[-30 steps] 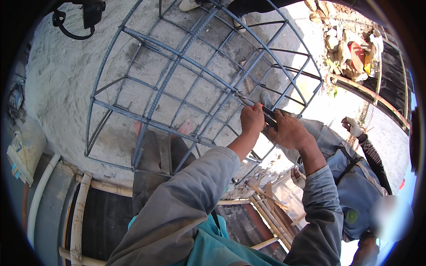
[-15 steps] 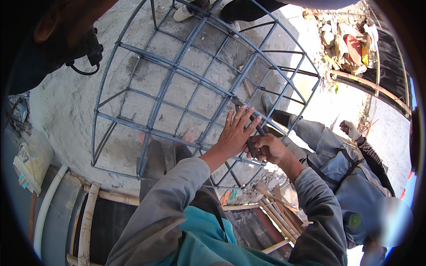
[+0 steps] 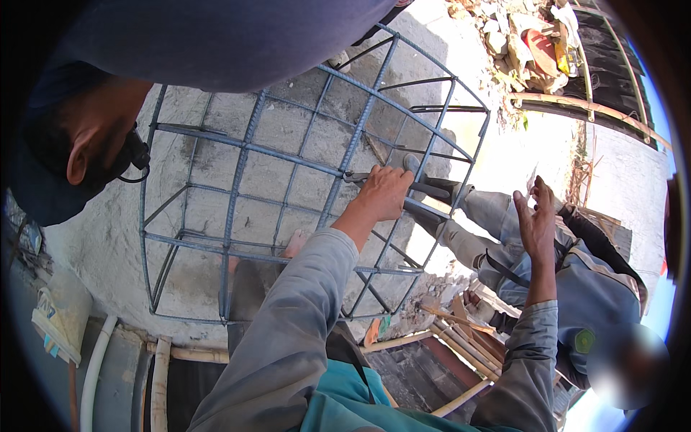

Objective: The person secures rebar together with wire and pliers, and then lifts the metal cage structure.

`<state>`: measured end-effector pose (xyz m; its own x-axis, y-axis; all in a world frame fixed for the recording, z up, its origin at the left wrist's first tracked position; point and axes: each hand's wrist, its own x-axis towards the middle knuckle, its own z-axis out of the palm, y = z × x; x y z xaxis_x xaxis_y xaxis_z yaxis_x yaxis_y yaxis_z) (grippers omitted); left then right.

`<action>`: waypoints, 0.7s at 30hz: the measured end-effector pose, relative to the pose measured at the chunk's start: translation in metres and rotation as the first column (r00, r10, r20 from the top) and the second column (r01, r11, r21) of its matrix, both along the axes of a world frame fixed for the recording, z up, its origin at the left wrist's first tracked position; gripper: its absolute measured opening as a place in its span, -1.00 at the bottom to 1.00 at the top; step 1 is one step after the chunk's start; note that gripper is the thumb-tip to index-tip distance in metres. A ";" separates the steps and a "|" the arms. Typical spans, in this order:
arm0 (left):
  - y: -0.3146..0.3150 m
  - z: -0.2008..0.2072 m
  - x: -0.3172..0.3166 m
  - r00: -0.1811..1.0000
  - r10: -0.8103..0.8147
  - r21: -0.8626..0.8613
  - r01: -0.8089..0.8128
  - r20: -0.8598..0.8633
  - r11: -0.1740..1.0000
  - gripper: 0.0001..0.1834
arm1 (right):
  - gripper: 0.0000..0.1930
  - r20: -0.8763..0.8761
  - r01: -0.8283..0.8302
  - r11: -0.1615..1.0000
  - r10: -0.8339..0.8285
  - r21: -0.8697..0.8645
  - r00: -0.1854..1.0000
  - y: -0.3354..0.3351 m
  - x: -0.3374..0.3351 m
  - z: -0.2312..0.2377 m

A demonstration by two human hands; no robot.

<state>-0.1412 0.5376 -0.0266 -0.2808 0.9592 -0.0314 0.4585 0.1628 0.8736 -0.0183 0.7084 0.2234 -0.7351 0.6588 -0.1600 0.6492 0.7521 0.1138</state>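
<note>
A cage of tied steel rebar [image 3: 247, 145] lies in front of me, made of ribbed bars crossing in a grid. My left hand [image 3: 386, 193] is closed around dark-handled pincers [image 3: 430, 190] above the cage's right half. Their head reaches a bar crossing just left of my knuckles, and a handle sticks out to the right of my fist. Whether the jaws grip a tie wire there is too small to tell. Off to the right, apart from the cage, my right hand [image 3: 537, 227] is raised with fingers spread and nothing in it.
One co-worker [image 3: 216, 43] bends over the cage's far left side. Another person in grey [image 3: 590, 281] is close by on the right. Bamboo poles [image 3: 464, 349] lie at lower right, a pale bucket [image 3: 63, 317] sits at left, and rubble [image 3: 522, 47] is piled at far right.
My right hand has let go of the pincers and moved right, opening. My left hand has closed around the handles. The far co-worker has leaned further over the cage.
</note>
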 end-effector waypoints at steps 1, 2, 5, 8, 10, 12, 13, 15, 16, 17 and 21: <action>0.001 0.000 -0.002 1.000 0.027 -0.028 -0.027 -0.003 0.999 -0.64 | -0.15 0.038 -0.197 0.980 0.197 0.003 0.980 -0.036 -0.015 -0.009; -0.004 0.000 0.008 1.000 0.012 -0.030 -0.012 0.000 0.999 -0.64 | -0.03 0.203 -0.245 0.961 0.267 -0.128 0.942 -0.066 -0.027 -0.023; -0.004 -0.003 0.012 0.998 0.047 0.095 -0.042 -0.051 0.995 -0.60 | -0.06 0.421 -0.463 0.870 0.489 -0.171 0.764 -0.106 -0.029 -0.095; -0.015 -0.002 0.014 0.997 0.066 0.143 -0.058 -0.047 0.988 -0.56 | -0.24 0.594 -0.222 0.944 0.326 -0.244 0.736 -0.109 -0.043 -0.124; -0.022 -0.001 0.005 0.999 -0.041 0.131 0.041 -0.003 0.991 -0.52 | -0.45 0.493 -0.293 0.915 0.397 -0.276 0.775 -0.116 -0.046 -0.115; -0.034 -0.006 -0.008 0.988 -0.151 0.145 0.143 0.045 0.979 -0.54 | -0.51 0.568 -0.175 0.922 0.354 -0.346 0.743 -0.136 -0.064 -0.112; -0.036 -0.007 -0.010 0.981 -0.189 0.118 0.184 0.032 0.976 -0.58 | -0.54 0.562 -0.114 0.922 0.320 -0.370 0.762 -0.141 -0.071 -0.111; -0.042 -0.007 -0.009 0.964 -0.267 0.058 0.266 0.009 0.962 -0.65 | -0.54 0.495 -0.021 0.891 0.272 -0.453 0.826 -0.144 -0.056 -0.122; -0.041 -0.008 -0.004 0.957 -0.288 0.046 0.289 -0.020 0.956 -0.69 | -0.54 0.470 0.027 0.873 0.235 -0.486 0.851 -0.144 -0.041 -0.128; -0.038 -0.011 0.006 0.950 -0.308 0.027 0.310 -0.050 0.950 -0.73 | -0.54 0.414 0.039 0.875 0.188 -0.483 0.891 -0.140 -0.019 -0.140; -0.003 -0.015 0.027 0.903 -0.406 -0.152 0.385 -0.139 0.910 -0.83 | -0.50 0.203 0.005 0.845 0.123 -0.535 0.971 -0.093 0.040 -0.184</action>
